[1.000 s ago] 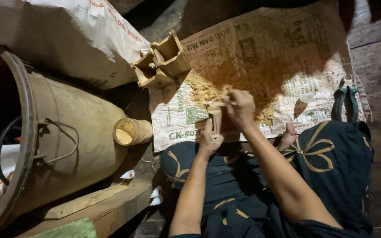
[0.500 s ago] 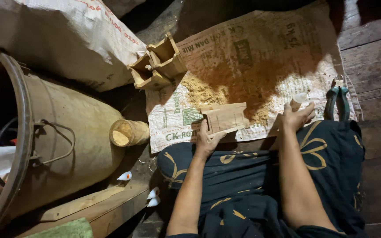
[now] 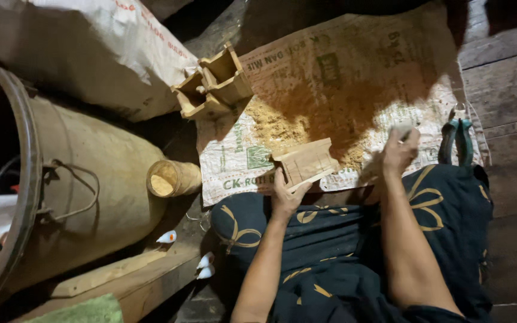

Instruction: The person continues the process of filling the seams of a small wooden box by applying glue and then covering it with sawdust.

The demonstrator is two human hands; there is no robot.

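Drum: a large tan metal drum (image 3: 73, 179) lies on its side at the far left, its short spout (image 3: 172, 178) pointing right.
Sack above: a white woven sack (image 3: 91, 48) rests over the drum's top.
Open boxes: two small wooden boxes (image 3: 213, 87) sit at the upper left corner of the printed sack sheet (image 3: 354, 66).
Sawdust: a yellow heap (image 3: 282, 122) lies on the sheet, just beyond the held box.
Left hand: the left hand (image 3: 285, 197) grips a small wooden box (image 3: 306, 162) from below, fingers wrapped on its near edge, over the sheet's near border.
Right hand: the right hand (image 3: 399, 152) is closed around a small pale piece, too blurred to name.
Pliers: green-handled pliers (image 3: 457, 137) lie right of that hand.
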